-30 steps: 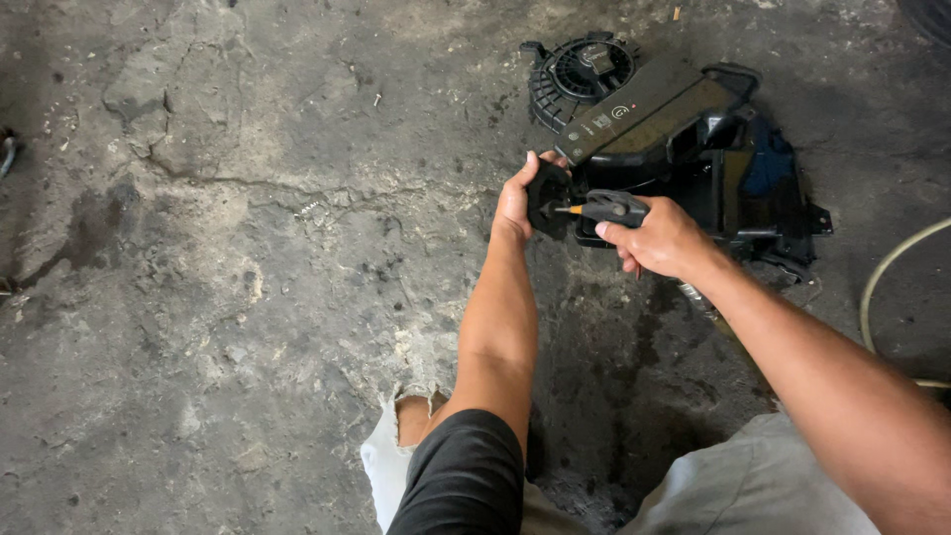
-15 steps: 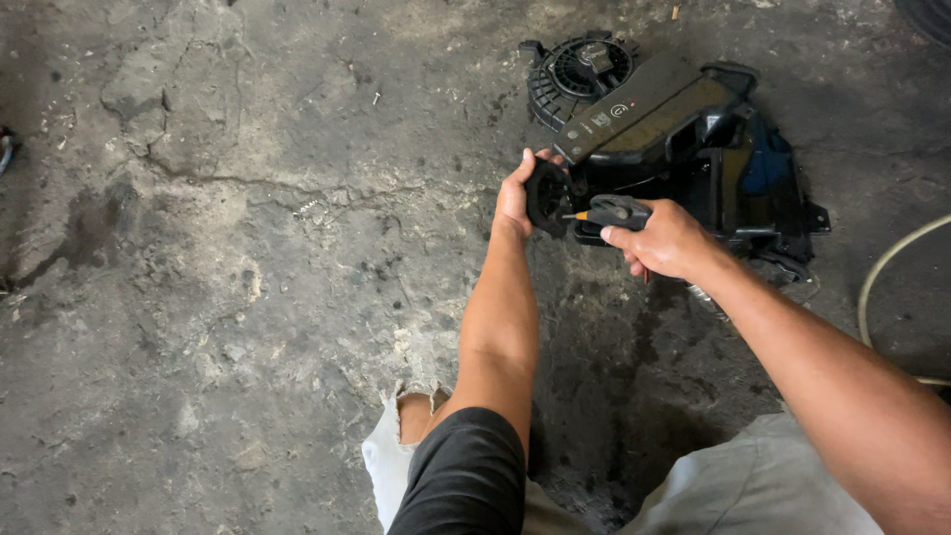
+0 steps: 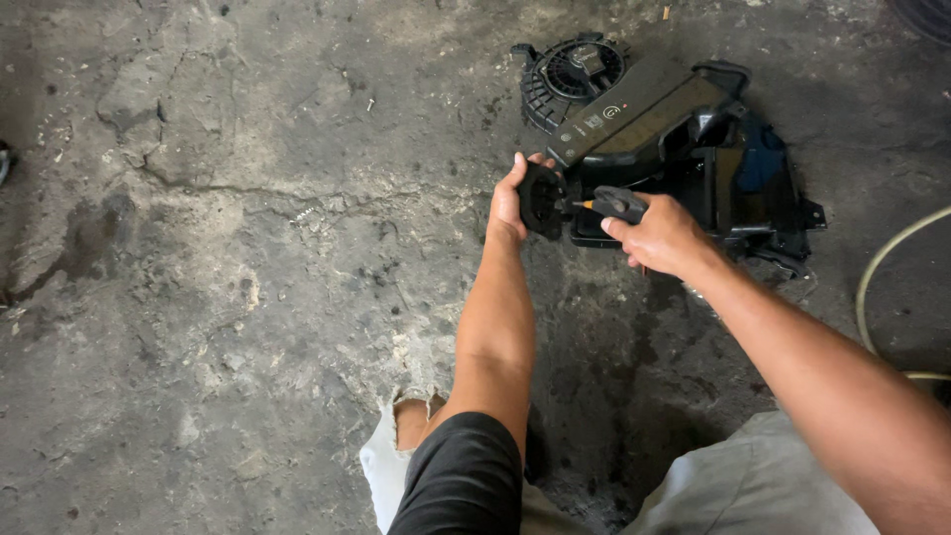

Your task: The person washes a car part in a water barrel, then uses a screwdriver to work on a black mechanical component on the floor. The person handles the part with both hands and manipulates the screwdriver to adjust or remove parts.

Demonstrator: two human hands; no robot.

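Two hands: both ours, both busy at the near end of the black plastic blower housing (image 3: 684, 139) that lies on the concrete floor (image 3: 248, 297).
Left hand (image 3: 511, 196): we have it curled round a round black part (image 3: 542, 199) at the housing's near corner, fingers over its top edge, gripping it.
Right hand (image 3: 662, 235): we hold it closed on the dark handle of a screwdriver (image 3: 612, 203), whose orange-collared tip points left at the round part.
Progress: we judge the round part still seated against the housing, with the tool on its fastening; whether any screw is already out, we cannot tell.
Housing contents: a round fan cage (image 3: 575, 74) sits in the far end; the open right side shows dark inner walls and something blue (image 3: 761, 163), too shadowed to name.
Farther off: a pale hose (image 3: 877, 272) curves along the right edge.
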